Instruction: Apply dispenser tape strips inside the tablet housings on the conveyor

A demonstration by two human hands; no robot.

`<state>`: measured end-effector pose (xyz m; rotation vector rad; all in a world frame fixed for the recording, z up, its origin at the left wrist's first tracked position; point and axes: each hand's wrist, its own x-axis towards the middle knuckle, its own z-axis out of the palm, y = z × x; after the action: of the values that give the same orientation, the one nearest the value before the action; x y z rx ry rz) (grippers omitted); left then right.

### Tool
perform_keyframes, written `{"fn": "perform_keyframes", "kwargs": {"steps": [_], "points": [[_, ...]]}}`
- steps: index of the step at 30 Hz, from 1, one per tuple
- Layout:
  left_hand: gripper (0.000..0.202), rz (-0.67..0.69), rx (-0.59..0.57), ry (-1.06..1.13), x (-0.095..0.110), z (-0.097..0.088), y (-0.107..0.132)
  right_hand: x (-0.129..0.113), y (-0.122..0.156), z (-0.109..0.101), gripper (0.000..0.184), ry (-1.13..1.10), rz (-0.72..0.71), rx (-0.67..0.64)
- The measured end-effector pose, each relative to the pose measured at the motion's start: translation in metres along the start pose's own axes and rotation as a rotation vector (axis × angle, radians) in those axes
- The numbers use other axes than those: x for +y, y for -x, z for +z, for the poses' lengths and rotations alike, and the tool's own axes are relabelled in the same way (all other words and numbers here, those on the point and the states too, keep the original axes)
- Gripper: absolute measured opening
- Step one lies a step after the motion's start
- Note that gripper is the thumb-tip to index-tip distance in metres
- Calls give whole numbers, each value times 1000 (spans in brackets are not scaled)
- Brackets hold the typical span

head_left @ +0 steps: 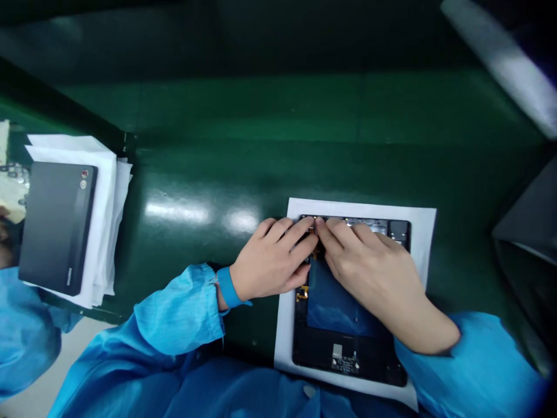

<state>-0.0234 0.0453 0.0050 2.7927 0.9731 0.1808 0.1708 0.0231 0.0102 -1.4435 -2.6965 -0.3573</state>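
An opened tablet point(348, 348) lies on a white sheet point(285, 325), with its dark blue inner panel, a small circuit board point(345, 361) and an orange flex cable point(302, 293) exposed. My left hand point(273, 258) rests over the tablet's upper left corner, fingers slightly apart and thumb away from them. Beside it, the fingertips of my right hand point(369, 261) press together at the tablet's top edge. The two hands nearly meet there. Whatever lies beneath the right fingertips is hidden.
On the left, a dark closed tablet point(54, 226) sits on a stack of white sheets point(107, 232). A co-worker's blue sleeve point(26, 337) shows at the left edge. The green bench point(209, 174) has a raised ledge behind. A dark grey object point(531, 215) stands at right.
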Motion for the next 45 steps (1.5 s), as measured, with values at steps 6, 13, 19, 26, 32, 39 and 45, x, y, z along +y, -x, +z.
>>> {"fn": "perform_keyframes", "kwargs": {"steps": [6,13,19,26,32,39,45], "points": [[42,5,5,1,-1,-3,-3,3,7,3,39,-84,-6,2],[42,-5,-4,30,-3,-5,-3,9,9,13,32,-228,-22,94],[43,-16,6,53,-4,-3,-1,9,7,18,27,-259,-11,159],[41,-57,46,94,-6,-4,7,5,8,10,24,-245,-34,185],[29,-45,91,50,1,-12,29,32,63,-13,21,-252,34,226],[12,-129,56,-36,25,-15,28,45,94,10,21,-254,189,195],[13,-180,-139,-211,37,-17,15,48,97,9,25,-283,145,151]]}}
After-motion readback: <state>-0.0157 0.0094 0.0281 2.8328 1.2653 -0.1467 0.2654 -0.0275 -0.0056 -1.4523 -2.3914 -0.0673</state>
